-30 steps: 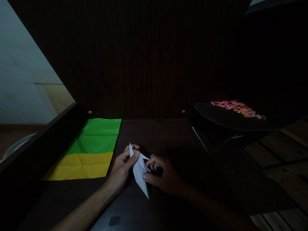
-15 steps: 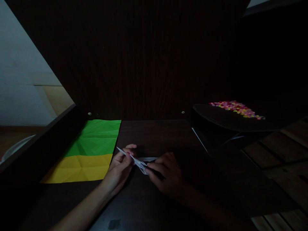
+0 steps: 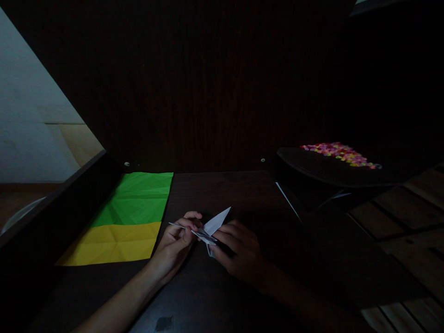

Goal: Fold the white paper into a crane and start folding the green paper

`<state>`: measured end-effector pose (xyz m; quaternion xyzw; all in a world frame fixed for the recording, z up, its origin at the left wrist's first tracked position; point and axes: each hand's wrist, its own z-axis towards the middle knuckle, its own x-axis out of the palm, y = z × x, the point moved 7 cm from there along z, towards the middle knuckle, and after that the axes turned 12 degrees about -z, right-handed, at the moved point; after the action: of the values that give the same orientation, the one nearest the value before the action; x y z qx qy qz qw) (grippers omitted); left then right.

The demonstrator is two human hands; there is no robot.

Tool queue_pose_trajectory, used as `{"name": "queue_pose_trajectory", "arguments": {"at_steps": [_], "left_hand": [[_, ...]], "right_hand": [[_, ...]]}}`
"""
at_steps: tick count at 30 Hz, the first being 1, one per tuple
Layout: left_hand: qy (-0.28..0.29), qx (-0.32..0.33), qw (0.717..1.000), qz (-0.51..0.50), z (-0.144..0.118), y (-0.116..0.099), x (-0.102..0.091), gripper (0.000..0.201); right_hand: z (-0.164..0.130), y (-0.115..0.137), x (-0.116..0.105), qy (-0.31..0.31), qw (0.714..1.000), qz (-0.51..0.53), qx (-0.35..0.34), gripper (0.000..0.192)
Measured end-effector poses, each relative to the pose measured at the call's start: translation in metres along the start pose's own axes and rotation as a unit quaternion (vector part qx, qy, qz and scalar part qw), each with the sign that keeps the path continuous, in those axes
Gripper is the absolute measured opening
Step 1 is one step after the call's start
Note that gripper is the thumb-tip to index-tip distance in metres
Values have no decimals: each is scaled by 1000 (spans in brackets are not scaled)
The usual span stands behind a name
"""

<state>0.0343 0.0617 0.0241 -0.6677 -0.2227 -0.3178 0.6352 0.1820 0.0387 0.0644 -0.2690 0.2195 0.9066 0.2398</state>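
The scene is very dim and underexposed. Light falls from the left, catching the green and yellow paper sheets (image 3: 126, 217) and the left hand (image 3: 175, 243); the right hand (image 3: 239, 254) sits in shadow. The dark back panel (image 3: 215, 83) swallows detail, and straight edges bow near the frame's borders.

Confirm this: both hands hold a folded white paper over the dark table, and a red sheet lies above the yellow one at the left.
Not quite. In the head view the sheet above the yellow sheet is a green sheet, not red. The rest stands: left hand and right hand hold the folded white paper over the dark table.
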Motion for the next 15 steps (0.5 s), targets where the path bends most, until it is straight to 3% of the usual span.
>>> {"name": "queue_pose_trajectory", "arguments": {"at_steps": [5,8,11,15], "left_hand": [[7,15,999,41,0,0,2,17],[-16,17,996,84,0,-1,-1,31],[-35,-3,995,98,1,1,-2,47],[-21,-60,993,99,0,14,2,46]], "right_hand": [[2,-2,-2,-16,999,26,21,15],[6,-7,-4,-20,995,74,58,13],[9,-13,-5,-18,987,120,105,12],[8,-19,-3,-3,980,145,140,13]]}}
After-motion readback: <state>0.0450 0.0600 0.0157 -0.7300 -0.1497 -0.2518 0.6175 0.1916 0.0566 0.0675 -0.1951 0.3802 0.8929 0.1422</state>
